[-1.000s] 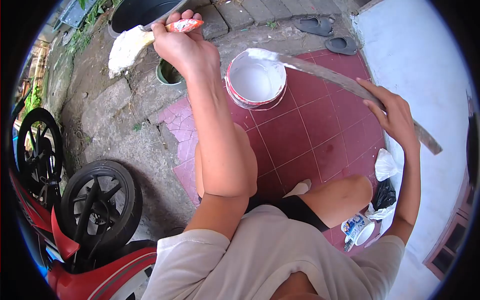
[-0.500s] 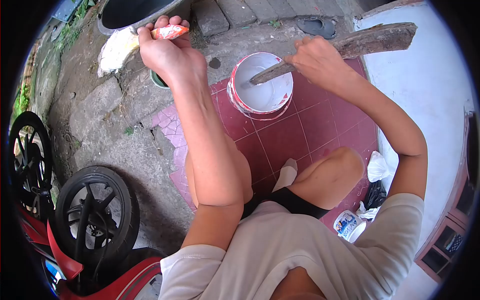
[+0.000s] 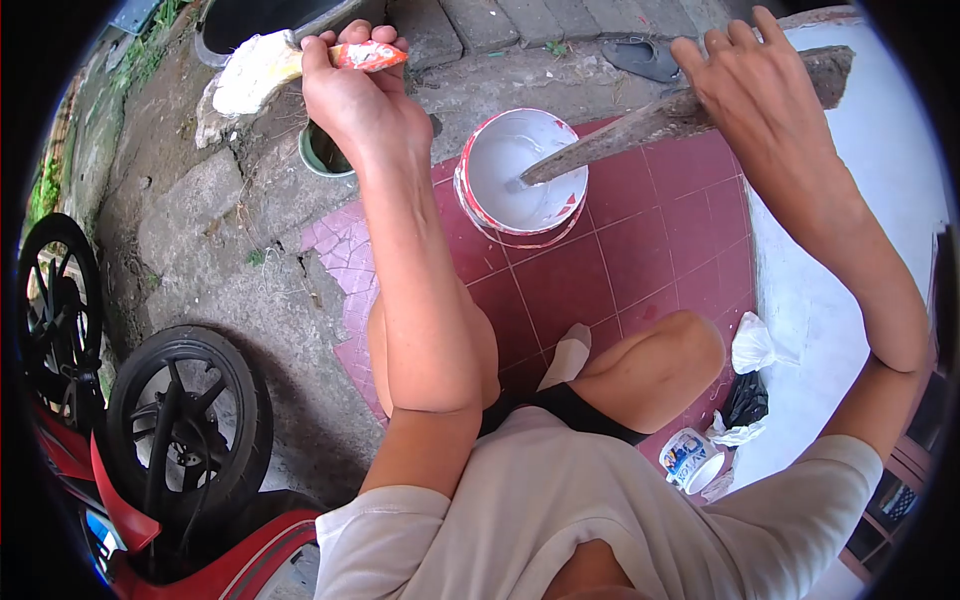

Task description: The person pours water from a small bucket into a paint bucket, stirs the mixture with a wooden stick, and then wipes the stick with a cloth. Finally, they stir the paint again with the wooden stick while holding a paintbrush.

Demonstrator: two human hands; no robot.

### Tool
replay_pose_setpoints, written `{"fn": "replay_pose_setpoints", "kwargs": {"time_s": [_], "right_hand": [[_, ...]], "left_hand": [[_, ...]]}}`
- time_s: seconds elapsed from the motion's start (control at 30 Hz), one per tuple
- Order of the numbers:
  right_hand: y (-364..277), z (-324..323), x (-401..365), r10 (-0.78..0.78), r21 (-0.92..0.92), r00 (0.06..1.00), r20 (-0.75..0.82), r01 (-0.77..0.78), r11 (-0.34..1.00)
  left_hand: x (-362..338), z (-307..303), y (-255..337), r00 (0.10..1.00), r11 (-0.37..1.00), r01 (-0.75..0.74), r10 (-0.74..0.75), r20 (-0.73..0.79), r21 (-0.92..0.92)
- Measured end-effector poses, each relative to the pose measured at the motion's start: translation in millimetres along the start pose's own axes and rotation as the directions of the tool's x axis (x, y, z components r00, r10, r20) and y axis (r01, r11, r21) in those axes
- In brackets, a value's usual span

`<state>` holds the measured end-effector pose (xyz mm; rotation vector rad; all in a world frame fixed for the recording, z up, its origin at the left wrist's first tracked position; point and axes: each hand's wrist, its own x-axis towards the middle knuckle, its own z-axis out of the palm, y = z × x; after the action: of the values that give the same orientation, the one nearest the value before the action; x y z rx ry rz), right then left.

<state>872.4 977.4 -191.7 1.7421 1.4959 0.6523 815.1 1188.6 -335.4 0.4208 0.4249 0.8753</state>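
Note:
My left hand (image 3: 360, 105) is closed around the orange, paint-smeared handle of a paintbrush (image 3: 255, 75), whose bristles are thick with white paint. My right hand (image 3: 755, 95) is over the upper part of a rough wooden plank (image 3: 640, 130). Its fingers are stretched out and apart; whether the palm touches the wood is hidden. The plank slants down to the left, its lower end inside a white paint bucket (image 3: 522, 170) with red streaks on its rim. White paint shows in the bucket, which stands on red tiles between the two arms.
A green pot (image 3: 322, 155) and a large dark tub (image 3: 215, 35) lie to the left. A grey sandal (image 3: 640, 60) is beyond the bucket. A white wall (image 3: 850, 200) borders the right, with bags and a small tub (image 3: 690, 462). A red motorbike (image 3: 190, 410) stands left.
My right hand has loosened from the plank's middle and moved up and right with fingers spread. The plank has shifted slightly. My left hand with the paintbrush has moved slightly right.

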Motion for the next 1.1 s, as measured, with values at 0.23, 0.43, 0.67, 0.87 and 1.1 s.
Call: {"fn": "replay_pose_setpoints", "kwargs": {"time_s": [0.23,0.43,0.67,0.87,1.1], "right_hand": [[36.1,-12.0,-16.1,0.148,-0.054,0.965,0.215,-0.139,0.989],[68.6,-10.0,-83.3,0.271,0.467,0.883,0.384,-0.439,0.768],[72.4,10.3,-118.5,0.462,0.812,0.745,0.481,-0.577,0.085],[3.8,51.8,-89.5,0.707,0.964,0.677,0.203,-0.01,-0.267],[-45.1,65.2,-86.5,0.475,0.906,0.79,0.387,-0.229,-0.357]], "left_hand": [[-1.5,-1.4,11.8,1.0,1.0,-0.021,0.02,-0.012,-0.01],[0.8,-8.0,13.2,0.999,0.999,0.001,0.001,0.046,-0.051],[-2.2,-6.6,12.2,0.999,0.999,-0.015,0.016,0.038,-0.035],[0.9,-9.6,11.5,0.996,1.0,0.002,0.001,0.086,-0.029],[0.3,-8.7,12.1,0.998,1.0,-0.027,0.028,0.049,-0.009]]}}
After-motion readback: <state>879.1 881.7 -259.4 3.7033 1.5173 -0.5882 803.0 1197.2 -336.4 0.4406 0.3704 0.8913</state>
